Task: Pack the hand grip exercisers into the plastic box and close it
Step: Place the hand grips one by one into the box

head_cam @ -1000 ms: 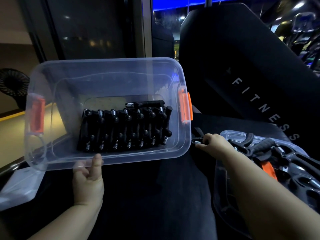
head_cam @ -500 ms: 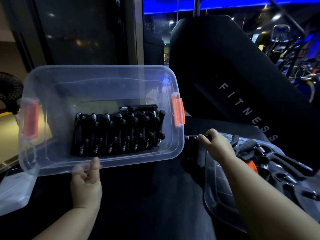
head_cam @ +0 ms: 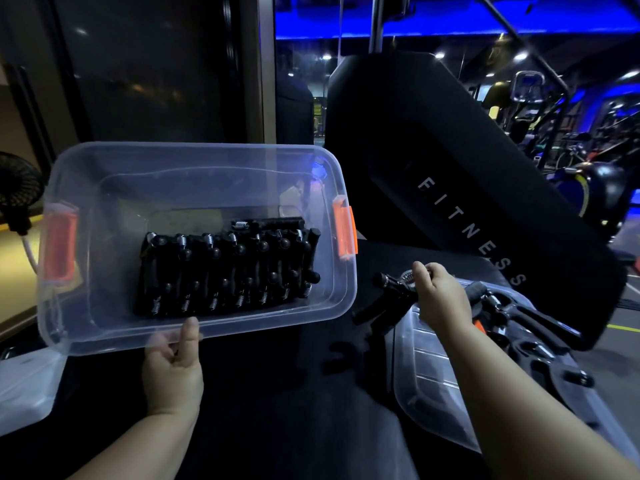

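A clear plastic box (head_cam: 104,161) with orange side latches (head_cam: 344,233) is tilted toward me. My left hand (head_cam: 173,368) grips its near rim from below, fingers showing through the plastic. Inside lies a tight row of several black hand grip exercisers (head_cam: 225,271) with steel springs, and one more rests across the top of the row. My right hand (head_cam: 440,299) is shut on another black hand grip exerciser (head_cam: 384,299), held by its spring end just right of the box, handles pointing down and left.
A second clear container (head_cam: 426,386) at lower right holds more black exercisers (head_cam: 519,323). A black padded bench with a "FITNESS" backrest (head_cam: 467,209) lies beneath and behind. A clear lid (head_cam: 24,386) sits at lower left. Gym machines stand far right.
My right hand has lifted an exerciser out of the right container and up toward the box. The left hand still holds the tilted box; the camera has tilted upward.
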{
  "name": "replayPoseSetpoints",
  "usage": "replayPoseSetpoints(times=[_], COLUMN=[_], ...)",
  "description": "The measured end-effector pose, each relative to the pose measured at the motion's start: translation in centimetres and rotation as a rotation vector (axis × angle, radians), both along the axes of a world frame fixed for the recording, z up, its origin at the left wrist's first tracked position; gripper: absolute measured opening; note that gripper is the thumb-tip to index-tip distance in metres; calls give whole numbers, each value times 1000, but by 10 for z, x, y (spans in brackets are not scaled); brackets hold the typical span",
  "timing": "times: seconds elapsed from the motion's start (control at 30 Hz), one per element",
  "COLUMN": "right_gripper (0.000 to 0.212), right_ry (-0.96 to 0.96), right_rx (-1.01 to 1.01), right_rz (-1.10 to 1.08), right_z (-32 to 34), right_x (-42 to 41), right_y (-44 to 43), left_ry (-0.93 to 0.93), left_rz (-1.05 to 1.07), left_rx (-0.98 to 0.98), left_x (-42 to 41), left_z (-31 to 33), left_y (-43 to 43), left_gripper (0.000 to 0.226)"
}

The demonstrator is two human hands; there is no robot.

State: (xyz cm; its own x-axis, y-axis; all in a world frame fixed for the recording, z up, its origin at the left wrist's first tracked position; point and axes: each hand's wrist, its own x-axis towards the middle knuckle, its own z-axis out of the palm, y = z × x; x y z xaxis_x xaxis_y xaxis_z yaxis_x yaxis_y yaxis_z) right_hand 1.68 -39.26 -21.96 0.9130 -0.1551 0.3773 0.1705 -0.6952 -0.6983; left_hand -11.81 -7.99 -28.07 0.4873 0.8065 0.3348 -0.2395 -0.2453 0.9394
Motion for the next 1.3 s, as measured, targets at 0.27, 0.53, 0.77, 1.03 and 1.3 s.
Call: replayPoseSetpoints(times=[0.27, 0.53, 0.77, 1.03, 1.3], right_gripper=[49, 42, 37, 59, 90], right_ry=[-15, -16, 113, 261, 461], right_rx=[-109, -64, 44, 307, 427], right_rz=[85, 183, 249, 114, 145], right_z=[4, 8, 5, -6, -6], right_x=[-28, -55, -66, -74, -79], right_y=[6, 30, 48, 75, 95], left_ry=[17, 16, 20, -10, -25], left_rz=[-9, -32, -96, -146, -197], left_rx=[-18, -56, -46, -96, -128], left_x=[2, 2, 0, -2, 0], left_z=[-5, -7, -4, -2, -4], left_y=[0, 1, 1, 2, 6], left_gripper=[47, 48, 48, 60, 41])
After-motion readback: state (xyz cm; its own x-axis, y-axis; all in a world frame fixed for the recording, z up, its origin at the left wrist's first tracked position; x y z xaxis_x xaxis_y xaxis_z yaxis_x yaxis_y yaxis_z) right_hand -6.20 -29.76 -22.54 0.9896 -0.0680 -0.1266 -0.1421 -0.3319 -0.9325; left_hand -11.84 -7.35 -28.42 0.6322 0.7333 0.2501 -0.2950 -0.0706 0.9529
